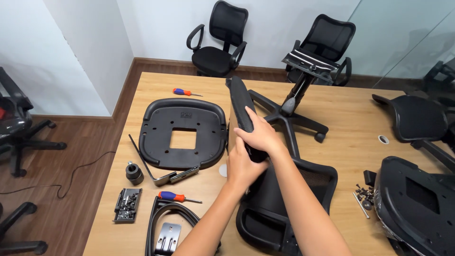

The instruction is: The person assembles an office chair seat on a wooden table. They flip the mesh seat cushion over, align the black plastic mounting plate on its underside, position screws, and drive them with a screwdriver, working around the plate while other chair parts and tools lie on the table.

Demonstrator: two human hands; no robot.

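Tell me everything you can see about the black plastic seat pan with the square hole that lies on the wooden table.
The black plastic seat pan lies flat on the light wooden table, left of both hands and untouched by them. It is rounded, with a raised rim, a square hole at its middle showing the wood, and small screw holes around it. A bent metal bracket lies at its front left edge. An orange and blue screwdriver lies beyond it.

seat cushion (240, 104) black | screwdriver (174, 196) red-blue | table (350, 118) tan woodgrain
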